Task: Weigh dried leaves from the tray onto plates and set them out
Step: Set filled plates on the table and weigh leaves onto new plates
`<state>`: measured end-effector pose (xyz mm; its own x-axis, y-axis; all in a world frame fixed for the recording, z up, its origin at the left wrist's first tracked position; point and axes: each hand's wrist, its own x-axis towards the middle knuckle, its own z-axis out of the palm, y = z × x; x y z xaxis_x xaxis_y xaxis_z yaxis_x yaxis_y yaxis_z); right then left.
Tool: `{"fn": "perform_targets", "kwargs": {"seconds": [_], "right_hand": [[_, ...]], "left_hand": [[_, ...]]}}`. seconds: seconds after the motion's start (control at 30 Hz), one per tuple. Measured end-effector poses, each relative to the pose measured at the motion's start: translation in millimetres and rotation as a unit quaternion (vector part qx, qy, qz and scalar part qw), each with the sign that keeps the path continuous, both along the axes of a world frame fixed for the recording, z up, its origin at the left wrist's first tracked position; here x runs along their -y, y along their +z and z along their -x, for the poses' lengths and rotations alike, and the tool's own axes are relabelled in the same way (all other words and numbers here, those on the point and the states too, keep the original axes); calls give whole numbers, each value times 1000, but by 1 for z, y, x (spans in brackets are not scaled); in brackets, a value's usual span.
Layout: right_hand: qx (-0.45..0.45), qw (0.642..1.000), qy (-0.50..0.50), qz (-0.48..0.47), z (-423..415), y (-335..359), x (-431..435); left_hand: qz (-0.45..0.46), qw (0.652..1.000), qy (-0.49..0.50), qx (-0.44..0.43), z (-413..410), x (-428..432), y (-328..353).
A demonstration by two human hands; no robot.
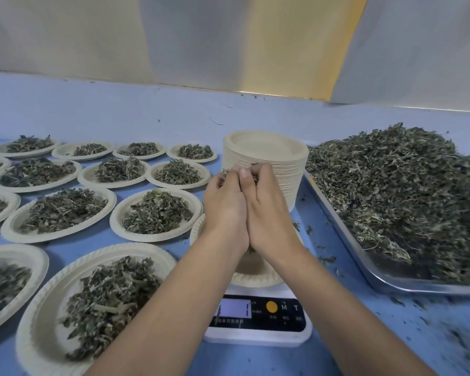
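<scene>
At frame centre, left hand [224,204] and right hand [269,210] pressed side by side, fingers [244,173] curled round clump of dried leaves [226,171], directly above plate [255,278] on scale [282,314]; tray [391,283] lies right, nearer right hand.

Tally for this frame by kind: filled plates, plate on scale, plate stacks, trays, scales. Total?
Leaf-filled plates: 13 (3 cut off by the left edge)
Plate on the scale: 1
Stack of empty plates: 1
Tray of dried leaves: 1
Scale: 1
Total: 17
</scene>
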<state>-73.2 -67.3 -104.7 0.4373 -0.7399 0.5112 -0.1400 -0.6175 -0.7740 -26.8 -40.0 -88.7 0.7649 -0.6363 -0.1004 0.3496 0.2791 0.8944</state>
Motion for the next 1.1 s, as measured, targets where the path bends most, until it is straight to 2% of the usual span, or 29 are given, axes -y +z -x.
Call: {"fn": "perform_targets", "kwargs": {"seconds": [0.13, 0.37, 0.6, 0.83, 1.1], "right_hand": [[-31, 999, -28, 35, 0, -3, 3], [-73, 996, -19, 48, 4, 1, 10], [-80, 996, -23, 18, 13, 4, 21], [-163, 986, 26, -15, 14, -1, 23], [-145, 988, 57, -8, 13, 1, 24]], "left_hand": [[8, 1000, 0, -14, -1, 0, -1], [-13, 999, 5, -36, -10, 0, 0], [6, 997, 28, -69, -33, -4, 10], [31, 994, 20, -105, -44, -7, 19], [28, 993, 16, -111, -47, -8, 19]]}}
